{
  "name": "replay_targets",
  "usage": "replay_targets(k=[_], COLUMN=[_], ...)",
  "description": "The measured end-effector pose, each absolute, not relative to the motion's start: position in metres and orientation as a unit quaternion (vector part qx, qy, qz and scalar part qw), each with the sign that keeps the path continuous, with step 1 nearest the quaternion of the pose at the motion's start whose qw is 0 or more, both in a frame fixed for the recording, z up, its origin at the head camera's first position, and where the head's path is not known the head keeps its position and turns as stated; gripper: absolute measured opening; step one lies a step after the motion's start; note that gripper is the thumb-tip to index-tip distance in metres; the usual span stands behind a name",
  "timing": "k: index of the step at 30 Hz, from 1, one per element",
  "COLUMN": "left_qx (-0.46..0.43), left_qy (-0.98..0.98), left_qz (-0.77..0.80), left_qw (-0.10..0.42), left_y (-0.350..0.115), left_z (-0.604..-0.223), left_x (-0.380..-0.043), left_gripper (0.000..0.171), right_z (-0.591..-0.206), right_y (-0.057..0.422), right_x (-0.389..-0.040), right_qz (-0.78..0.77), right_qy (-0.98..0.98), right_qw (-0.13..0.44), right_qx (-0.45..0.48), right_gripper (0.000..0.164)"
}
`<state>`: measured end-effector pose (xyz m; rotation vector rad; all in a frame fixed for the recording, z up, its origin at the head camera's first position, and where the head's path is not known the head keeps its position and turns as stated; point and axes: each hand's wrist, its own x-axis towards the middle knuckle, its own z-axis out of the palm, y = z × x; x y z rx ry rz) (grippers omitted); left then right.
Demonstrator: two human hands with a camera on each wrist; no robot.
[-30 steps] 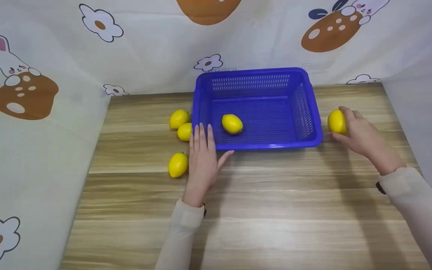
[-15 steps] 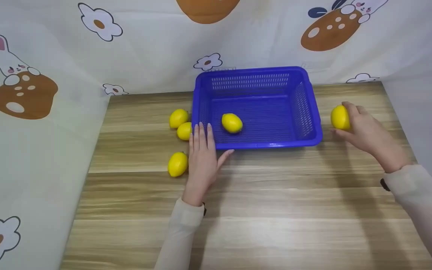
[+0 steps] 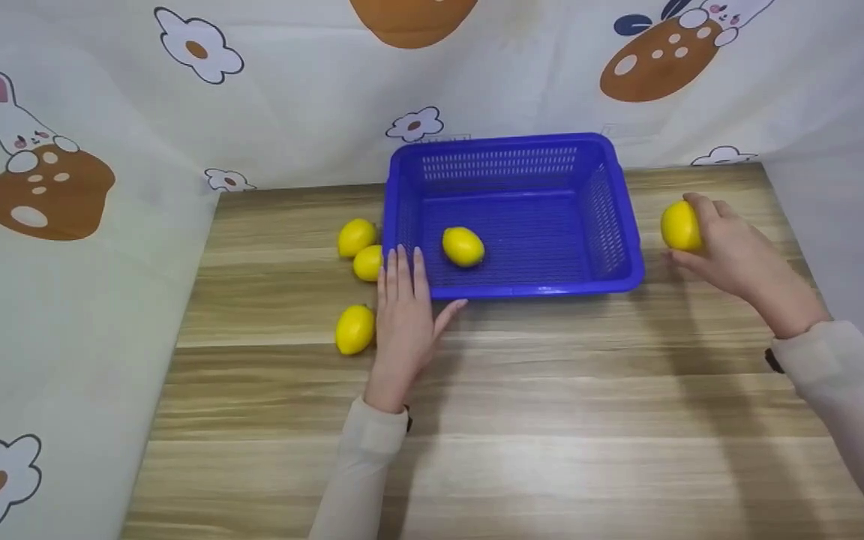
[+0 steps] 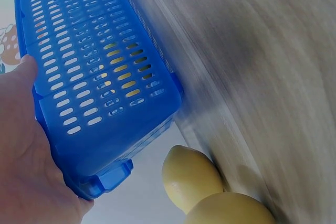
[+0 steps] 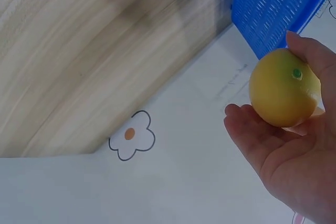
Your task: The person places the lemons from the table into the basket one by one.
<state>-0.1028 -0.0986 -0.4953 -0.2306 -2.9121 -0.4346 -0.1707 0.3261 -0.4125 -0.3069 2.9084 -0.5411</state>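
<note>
In the head view, my right hand [image 3: 739,251] holds a yellow lemon [image 3: 681,226] to the right of a blue plastic basket [image 3: 514,291]. Thumb and fingers go round the fruit, and its green stem spot shows on the held lemon [image 5: 283,88] in the right wrist view. My left hand [image 3: 404,322] rests with straight fingers on the basket's front left corner, its thumb spread along the front. One lemon [image 3: 463,247] lies inside the basket. Outside its left wall sit a lemon [image 3: 357,238], a second lemon [image 3: 368,264] close by it, and a third lemon [image 3: 355,330] beside the left hand.
The basket stands at the back of a wood-grain table [image 3: 537,420], close to a cloth backdrop [image 3: 312,90] printed with rabbits and flowers. More of this light cloth hangs along the left and right sides. The basket's walls are slotted and rise above the lemons.
The right hand has shifted slightly right and farther back with the lemon in its grip. The left hand, basket and other lemons stay where they were.
</note>
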Motion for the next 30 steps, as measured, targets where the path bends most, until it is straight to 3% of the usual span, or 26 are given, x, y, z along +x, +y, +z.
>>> replay_targets(k=[18, 30], left_qx=[-0.079, -0.079], left_qy=[-0.981, -0.979], left_qz=[-0.144, -0.162], left_qw=[0.099, 0.099], left_y=[-0.099, -0.099], left_z=[-0.496, -0.496], left_x=[-0.103, -0.102], left_gripper=[0.098, 0.099], right_z=[-0.401, -0.393], right_y=[0.318, 0.315], right_x=[-0.173, -0.176], right_qz=[-0.165, -0.159], right_qy=[0.976, 0.974], right_qw=[0.055, 0.076], right_qx=[-0.130, -0.140], right_gripper=[0.085, 0.085])
